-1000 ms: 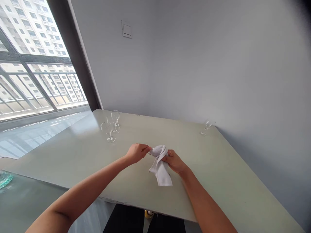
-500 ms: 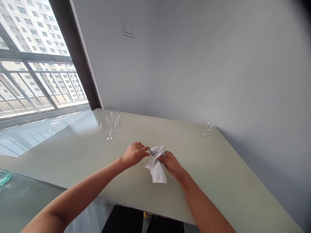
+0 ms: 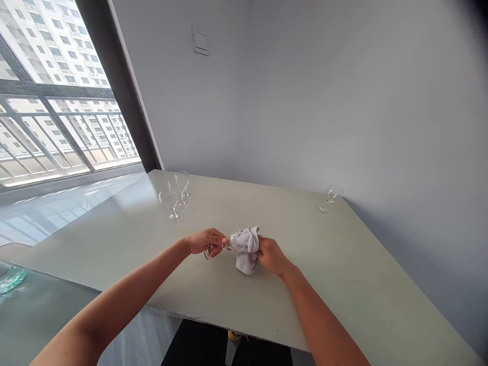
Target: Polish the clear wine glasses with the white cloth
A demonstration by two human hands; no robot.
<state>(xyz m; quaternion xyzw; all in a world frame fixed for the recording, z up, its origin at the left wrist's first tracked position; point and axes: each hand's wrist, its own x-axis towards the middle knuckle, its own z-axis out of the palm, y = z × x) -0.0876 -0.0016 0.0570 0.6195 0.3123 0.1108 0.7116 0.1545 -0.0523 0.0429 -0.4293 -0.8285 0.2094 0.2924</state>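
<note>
Above the near middle of the table, my left hand (image 3: 208,241) pinches the stem of a stemmed glass (image 3: 230,241), tilted on its side with its foot toward the left. A white cloth (image 3: 247,244) covers most of the glass's bowl. My right hand (image 3: 271,255) is closed on the cloth at the bowl end, its fingertips partly hidden in the folds. How far the cloth reaches into the bowl cannot be seen.
Several stemmed glasses (image 3: 170,201) stand upright at the table's back left. Another glass (image 3: 331,195) stands at the back right by the wall. A greenish glass dish (image 3: 11,278) sits at the far left on a lower surface. The table (image 3: 331,284) meets grey walls.
My left hand has shifted its grip to the stem, and the foot now shows beside it. The cloth is bunched more tightly round the bowl; its hanging end is shorter.
</note>
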